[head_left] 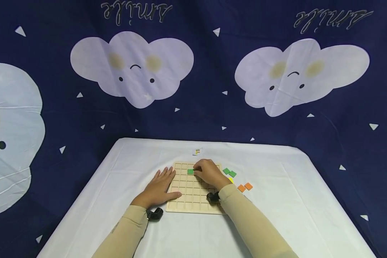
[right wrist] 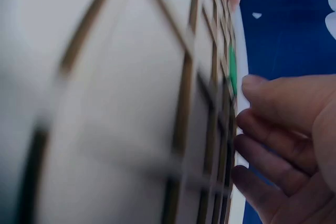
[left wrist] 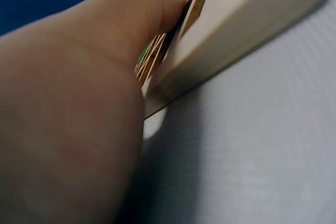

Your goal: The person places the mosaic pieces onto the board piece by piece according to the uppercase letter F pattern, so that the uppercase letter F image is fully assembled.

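Along the grid board's [head_left: 187,206] left edge, left hand [head_left: 158,190] spread, empty; near its far side, right hand [head_left: 210,173] half-bent, seemingly empty, probably seating a green tile [head_left: 190,171], likely needing squaring next.

Grid board [head_left: 187,206]: pale wood, smooth, matt. Green tile [head_left: 190,172], orange tiles [head_left: 241,188]: matt, smooth; material uncertain. Tabletop cover [head_left: 296,208]: white cloth, matt, finely woven. Card [head_left: 197,152] near tabletop's far edge: printed, apparently paper. Backdrop [head_left: 209,114]: navy cloth, creased. Sleeves [head_left: 256,216]: matt cloth. Wrist cameras [head_left: 155,214]: black, plastic-looking.
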Demonstrator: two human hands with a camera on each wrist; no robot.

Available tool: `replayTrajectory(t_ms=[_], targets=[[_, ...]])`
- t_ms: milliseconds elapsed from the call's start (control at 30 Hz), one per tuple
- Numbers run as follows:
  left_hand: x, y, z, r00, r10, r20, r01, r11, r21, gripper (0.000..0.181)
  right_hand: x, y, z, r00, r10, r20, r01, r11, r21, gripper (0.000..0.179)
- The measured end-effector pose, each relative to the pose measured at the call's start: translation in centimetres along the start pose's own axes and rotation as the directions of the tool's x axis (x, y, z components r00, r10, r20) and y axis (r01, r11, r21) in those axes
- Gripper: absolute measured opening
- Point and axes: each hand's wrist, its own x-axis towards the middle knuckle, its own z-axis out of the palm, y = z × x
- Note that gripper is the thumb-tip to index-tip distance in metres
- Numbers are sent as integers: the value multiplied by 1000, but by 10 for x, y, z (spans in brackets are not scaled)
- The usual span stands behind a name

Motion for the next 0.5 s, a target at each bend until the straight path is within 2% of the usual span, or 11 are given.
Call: replayTrajectory(t_ms=[267,500], targets=[[0,1,0,1000,4,3,-4,1000,0,107,-10,11,-11,999,28,-39,-27,999,28,19],[-1,1,-1,1000,2,-6,-2,1000,-12,107,-17,27,-30,996,70,-59,-66,996,65,25]])
